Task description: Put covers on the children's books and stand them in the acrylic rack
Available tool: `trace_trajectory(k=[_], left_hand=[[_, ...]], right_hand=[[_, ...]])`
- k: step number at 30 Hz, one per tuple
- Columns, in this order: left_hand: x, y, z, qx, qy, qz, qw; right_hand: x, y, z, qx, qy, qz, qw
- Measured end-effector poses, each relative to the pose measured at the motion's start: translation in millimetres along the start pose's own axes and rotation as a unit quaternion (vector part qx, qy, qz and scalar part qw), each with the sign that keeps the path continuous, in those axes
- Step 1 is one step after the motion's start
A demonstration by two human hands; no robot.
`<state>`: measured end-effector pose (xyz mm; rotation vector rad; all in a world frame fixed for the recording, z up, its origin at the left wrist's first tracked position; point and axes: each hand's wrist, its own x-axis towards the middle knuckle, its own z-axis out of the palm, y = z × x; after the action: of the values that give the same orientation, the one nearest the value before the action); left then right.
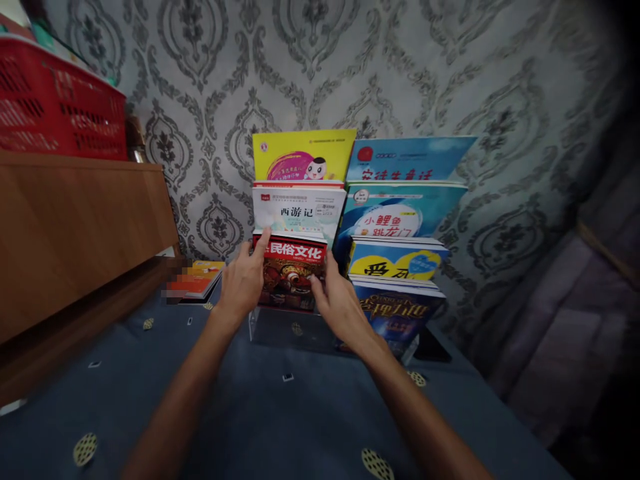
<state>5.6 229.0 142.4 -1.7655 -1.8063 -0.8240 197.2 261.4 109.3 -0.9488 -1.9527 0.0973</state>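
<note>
Between my two hands a red-and-dark book (293, 270) stands upright in the left column of a clear stepped rack (254, 327). My left hand (243, 279) grips its left edge, index finger along the top corner. On the right edge my right hand (340, 293) has its thumb on the cover and fingers along the side. Behind it rise a white book (295, 205) and a yellow book (300, 152). The right column holds a light blue book (410, 152), a teal book (425, 207), a blue-and-yellow book (400, 260) and a dark blue book (400, 310).
An orange-covered book (203, 277) lies on the dark blue patterned cloth (240, 413) at left. A red basket (65, 100) sits on a wooden cabinet (85, 227). Right of the rack is a flat black object (433, 347); a greyish curtain (565, 320) hangs farther right.
</note>
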Motion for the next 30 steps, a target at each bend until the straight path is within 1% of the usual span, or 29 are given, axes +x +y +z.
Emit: trace_trajectory(k=[2, 8, 13, 16, 19, 22, 26, 30], left_hand=[[1, -2, 0, -0.01, 0.004, -0.001, 1.0], [2, -3, 2, -0.027, 0.006, 0.003, 1.0], [1, -4, 8, -0.058, 0.018, 0.001, 0.998], [1, -6, 13, -0.116, 0.042, 0.003, 0.992], [2, -12, 19, -0.175, 0.066, -0.011, 0.982], [5, -18, 25, -0.21, 0.064, -0.018, 0.975], [7, -22, 30, -0.235, 0.068, -0.014, 0.969], [7, -20, 34, -0.233, 0.075, -0.025, 0.969]], right_hand=[[-1, -1, 1, 0.029, 0.023, -0.024, 0.999], [-1, -5, 1, 0.071, 0.033, -0.045, 0.996], [-1, -1, 5, 0.063, 0.042, -0.042, 0.996], [-1, 6, 9, 0.059, 0.046, -0.049, 0.996], [-2, 14, 13, 0.056, 0.044, -0.051, 0.996], [-2, 20, 16, 0.055, 0.042, -0.047, 0.997], [-2, 24, 19, 0.056, 0.056, -0.046, 0.996], [0, 22, 18, 0.053, 0.065, -0.048, 0.995]])
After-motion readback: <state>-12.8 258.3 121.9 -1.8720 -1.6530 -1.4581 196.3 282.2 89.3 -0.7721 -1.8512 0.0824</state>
